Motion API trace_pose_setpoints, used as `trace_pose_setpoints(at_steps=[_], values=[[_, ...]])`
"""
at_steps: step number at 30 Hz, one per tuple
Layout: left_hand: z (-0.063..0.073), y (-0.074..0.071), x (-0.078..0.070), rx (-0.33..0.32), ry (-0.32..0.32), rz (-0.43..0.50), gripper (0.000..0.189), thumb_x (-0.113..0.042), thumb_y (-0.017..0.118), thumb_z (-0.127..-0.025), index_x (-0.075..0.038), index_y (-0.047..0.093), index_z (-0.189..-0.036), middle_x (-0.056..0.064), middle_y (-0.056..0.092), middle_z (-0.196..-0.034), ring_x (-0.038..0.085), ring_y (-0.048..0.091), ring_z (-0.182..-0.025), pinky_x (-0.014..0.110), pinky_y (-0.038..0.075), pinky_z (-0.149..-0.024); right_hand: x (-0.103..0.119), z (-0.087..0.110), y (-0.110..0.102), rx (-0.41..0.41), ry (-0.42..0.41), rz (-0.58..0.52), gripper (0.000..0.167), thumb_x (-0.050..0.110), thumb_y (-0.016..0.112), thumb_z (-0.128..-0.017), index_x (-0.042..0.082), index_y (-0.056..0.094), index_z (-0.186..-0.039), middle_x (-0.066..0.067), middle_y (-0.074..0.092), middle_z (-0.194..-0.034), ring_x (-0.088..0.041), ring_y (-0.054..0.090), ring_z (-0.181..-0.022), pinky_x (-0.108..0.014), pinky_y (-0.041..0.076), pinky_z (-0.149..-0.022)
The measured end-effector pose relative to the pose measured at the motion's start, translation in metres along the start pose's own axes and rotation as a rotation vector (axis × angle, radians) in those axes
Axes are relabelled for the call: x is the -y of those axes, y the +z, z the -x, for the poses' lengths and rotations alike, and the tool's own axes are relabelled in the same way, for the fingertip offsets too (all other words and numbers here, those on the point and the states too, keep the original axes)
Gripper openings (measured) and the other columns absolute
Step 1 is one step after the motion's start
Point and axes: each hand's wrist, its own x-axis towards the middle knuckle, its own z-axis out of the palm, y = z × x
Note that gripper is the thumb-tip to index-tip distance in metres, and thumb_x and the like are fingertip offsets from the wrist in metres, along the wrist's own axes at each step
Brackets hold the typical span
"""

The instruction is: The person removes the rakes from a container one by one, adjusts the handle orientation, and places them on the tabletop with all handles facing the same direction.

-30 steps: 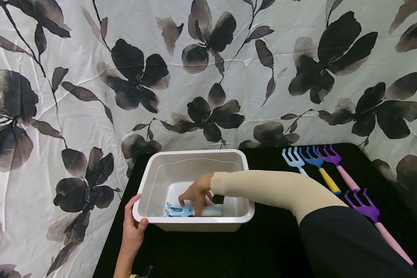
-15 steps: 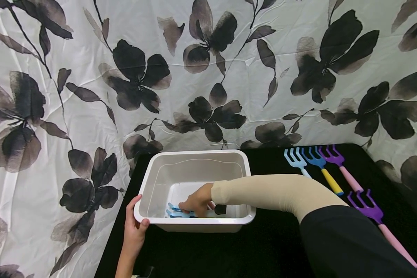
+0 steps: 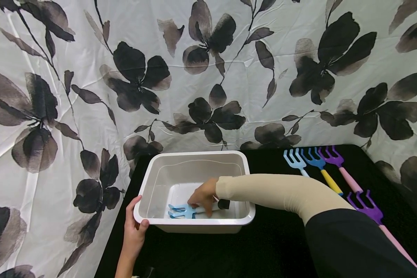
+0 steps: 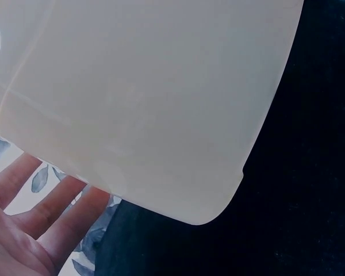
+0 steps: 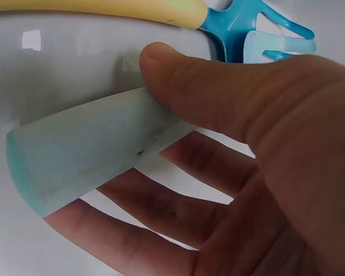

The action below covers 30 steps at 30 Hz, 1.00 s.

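Clearly, we see a white tub (image 3: 180, 221), its rim gripped by our left hand (image 3: 134, 228). Inside, our right hand (image 3: 204, 194) pinches a pale fork (image 5: 95, 149) by its handle; beyond the thumb lies a yellow-handled fork (image 5: 161, 10).

Left forearm (image 3: 124, 262) rises from the lower edge of the head view; left hand (image 3: 133, 227) upright, left thumb (image 3: 144, 224) opposing the fingers (image 3: 131, 210), in a grip. Left wrist view: three fingers extended, slightly spread. Right arm (image 3: 347, 239) enters from lower right, sleeved, bent, right forearm (image 3: 260, 190) running nearly level leftward. Right hand (image 3: 204, 195) angled downward, grasping; right wrist view: right thumb (image 5: 201, 92) opposite three fingers, gaps between them.
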Motion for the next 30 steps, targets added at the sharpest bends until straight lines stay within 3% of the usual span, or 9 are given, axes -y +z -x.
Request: trace_pose_setpoints(at_steps=[3, 10, 16, 22, 27, 30], values=[[0.0, 0.002, -0.001, 0.003, -0.021, 0.012, 0.068, -0.014, 0.068, -0.099, -0.007, 0.032, -0.156, 0.005, 0.04, -0.149, 0.021, 0.049, -0.122, 0.02, 0.047, -0.095, -0.001, 0.003, -0.001, -0.007, 0.003, -0.016, 0.047, 0.013, 0.085, -0.084, 0.02, 0.055, -0.119, -0.002, 0.057, -0.097, -0.028, 0.072, -0.085, -0.036, 0.058, -0.064], [0.001, 0.005, -0.001, -0.003, -0.034, -0.014, 0.067, -0.013, 0.066, -0.1, -0.009, 0.031, -0.157, 0.004, 0.039, -0.149, 0.02, 0.049, -0.122, 0.019, 0.047, -0.094, -0.006, 0.02, -0.011, -0.06, -0.035, -0.037, 0.049, 0.013, 0.087, -0.083, 0.017, 0.057, -0.121, -0.002, 0.056, -0.098, -0.023, 0.067, -0.074, -0.04, 0.059, -0.065], [0.0, 0.006, -0.003, -0.009, -0.043, -0.047, 0.066, -0.003, 0.06, -0.099, -0.011, 0.031, -0.158, 0.003, 0.04, -0.148, 0.023, 0.051, -0.12, 0.02, 0.049, -0.092, -0.009, 0.034, -0.026, -0.091, -0.046, 0.068, 0.048, 0.013, 0.086, -0.084, 0.015, 0.058, -0.123, -0.002, 0.055, -0.098, -0.021, 0.066, -0.074, -0.039, 0.058, -0.06], [-0.001, 0.004, -0.004, -0.008, -0.048, -0.046, 0.066, -0.003, 0.06, -0.099, -0.01, 0.031, -0.158, 0.003, 0.039, -0.148, 0.022, 0.051, -0.119, 0.019, 0.049, -0.092, -0.007, 0.051, -0.04, -0.203, -0.058, 0.255, 0.05, 0.016, 0.087, -0.083, 0.015, 0.063, -0.126, -0.001, 0.068, -0.11, -0.014, 0.058, -0.084, -0.029, 0.052, -0.069], [-0.003, 0.004, -0.007, 0.007, -0.051, -0.039, 0.065, -0.008, 0.061, -0.101, -0.01, 0.03, -0.158, 0.002, 0.038, -0.15, 0.02, 0.049, -0.122, 0.021, 0.048, -0.094, -0.011, 0.067, -0.055, -0.303, -0.042, 0.232, 0.052, 0.02, 0.088, -0.083, 0.017, 0.064, -0.129, 0.001, 0.068, -0.125, -0.014, 0.062, -0.098, -0.031, 0.053, -0.084], [-0.006, 0.004, -0.008, 0.015, -0.054, -0.036, 0.065, -0.008, 0.061, -0.101, -0.011, 0.03, -0.158, 0.002, 0.038, -0.151, 0.021, 0.049, -0.123, 0.021, 0.048, -0.095, -0.014, 0.076, -0.063, -0.333, -0.033, 0.228, 0.052, 0.021, 0.088, -0.084, 0.017, 0.063, -0.13, 0.0, 0.068, -0.126, -0.015, 0.062, -0.098, -0.033, 0.052, -0.085]])
